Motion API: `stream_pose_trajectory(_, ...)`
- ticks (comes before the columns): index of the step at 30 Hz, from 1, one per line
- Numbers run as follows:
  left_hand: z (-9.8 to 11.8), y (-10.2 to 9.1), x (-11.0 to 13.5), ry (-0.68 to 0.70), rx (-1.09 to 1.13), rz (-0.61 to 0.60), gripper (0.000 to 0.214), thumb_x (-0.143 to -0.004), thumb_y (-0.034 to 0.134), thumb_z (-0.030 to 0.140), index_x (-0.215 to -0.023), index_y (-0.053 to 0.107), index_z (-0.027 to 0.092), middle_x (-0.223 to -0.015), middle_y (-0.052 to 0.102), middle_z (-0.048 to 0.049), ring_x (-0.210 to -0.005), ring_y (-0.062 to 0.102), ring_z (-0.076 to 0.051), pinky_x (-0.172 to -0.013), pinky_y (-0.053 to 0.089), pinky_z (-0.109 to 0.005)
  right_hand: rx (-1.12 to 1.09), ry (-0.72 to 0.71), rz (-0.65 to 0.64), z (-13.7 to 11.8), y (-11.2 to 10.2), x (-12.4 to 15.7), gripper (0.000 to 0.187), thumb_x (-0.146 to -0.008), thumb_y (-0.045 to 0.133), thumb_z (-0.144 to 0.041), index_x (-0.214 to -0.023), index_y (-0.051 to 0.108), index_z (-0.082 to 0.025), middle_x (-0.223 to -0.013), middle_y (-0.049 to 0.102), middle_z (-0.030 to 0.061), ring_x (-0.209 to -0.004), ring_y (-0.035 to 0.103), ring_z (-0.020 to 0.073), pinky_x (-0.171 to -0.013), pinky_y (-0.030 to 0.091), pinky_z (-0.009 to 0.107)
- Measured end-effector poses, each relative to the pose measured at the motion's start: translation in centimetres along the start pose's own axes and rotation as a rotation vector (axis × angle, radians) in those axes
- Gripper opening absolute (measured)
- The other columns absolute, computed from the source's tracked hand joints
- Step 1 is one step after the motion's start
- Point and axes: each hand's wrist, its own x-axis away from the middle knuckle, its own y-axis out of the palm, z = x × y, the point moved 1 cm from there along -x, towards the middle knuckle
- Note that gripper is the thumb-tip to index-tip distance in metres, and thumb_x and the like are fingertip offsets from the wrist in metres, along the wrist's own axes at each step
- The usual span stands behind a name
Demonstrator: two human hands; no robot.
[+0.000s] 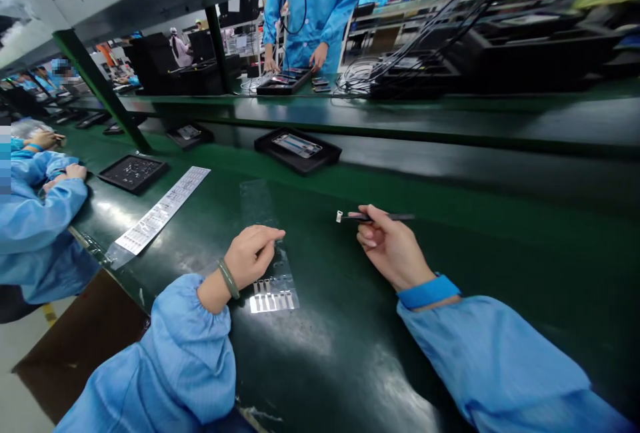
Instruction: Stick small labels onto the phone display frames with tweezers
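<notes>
My right hand (393, 246) pinches dark tweezers (403, 217) above the green bench. At their tip is a small pale piece (339, 217), too small to identify further. My left hand (253, 254), with a green bangle on its wrist, is over a clear plastic sheet (256, 196). Its index finger stretches to the right, with the thumb apart below it; I make out nothing held there. Several small silvery strips (273, 301) are on the sheet's near end, just below this hand.
A long white sheet of small parts (167, 210) lies to the left, beside a black tray (134, 173) of small pieces. Another black tray (299, 148) holds a flat device part farther back. A co-worker's sleeve (43, 203) rests at left. A green post (100, 90) supports the overhead shelf.
</notes>
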Motion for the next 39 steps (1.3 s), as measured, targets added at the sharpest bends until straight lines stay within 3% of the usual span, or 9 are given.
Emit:
stream_pose_trajectory(4,1.0,-1.1,-0.1,-0.044,0.055,0.103,0.026,-0.089,0.041,0.017,-0.107,0.059,0.019,-0.083,0.067,-0.0049,-0.077,0.062,-0.014,-0.072,0.050,-0.030,0.057,-0.001,-0.052,0.4,0.2,0.0,0.032,-0.062,0.074,-0.033,-0.087,0.064,-0.016,-0.086,0.065,0.0062,-0.048,0.041,0.0042,-0.037,0.027,0.017)
stream_pose_trajectory(13,4.5,-0.2,0.8,0.109,0.193,0.060,0.026,-0.089,0.041,0.017,-0.108,0.059,0.019,-0.085,0.068,-0.0053,-0.081,0.063,-0.015,-0.075,0.051,-0.031,0.074,-0.033,-0.041,0.4,0.2,0.4,0.031,-0.060,0.077,-0.035,-0.078,0.064,-0.014,-0.072,0.062,0.0043,-0.043,0.039,0.0033,-0.034,0.024,0.016)
stream_pose_trajectory(17,4.7,0.8,1.4,0.149,0.222,0.062,0.030,-0.090,0.038,0.016,-0.115,0.056,0.018,-0.096,0.067,-0.0077,-0.085,0.063,-0.015,-0.078,0.052,-0.031,0.092,-0.023,-0.072,0.6,0.4,0.6,0.030,-0.062,0.077,-0.033,-0.078,0.065,-0.012,-0.074,0.063,0.0061,-0.042,0.036,0.0022,-0.033,0.021,0.015)
stream_pose_trajectory(28,5.3,1.2,1.2,0.220,0.161,0.158,0.025,-0.083,0.044,0.012,-0.101,0.061,0.017,-0.064,0.063,0.0001,-0.056,0.055,-0.010,-0.058,0.047,-0.023,0.076,-0.024,-0.076,1.0,0.1,0.0,0.030,-0.062,0.079,-0.034,-0.079,0.066,-0.014,-0.082,0.065,0.0063,-0.047,0.040,0.0025,-0.033,0.028,0.013)
stream_pose_trajectory(39,5.6,1.4,1.4,0.273,0.114,0.118,0.026,-0.082,0.043,0.010,-0.101,0.059,0.017,-0.063,0.064,0.0008,-0.053,0.056,-0.010,-0.056,0.047,-0.022,0.041,-0.037,-0.100,1.1,0.4,0.2,0.030,-0.062,0.079,-0.033,-0.081,0.064,-0.015,-0.081,0.067,0.0057,-0.049,0.046,0.0036,-0.038,0.035,0.013)
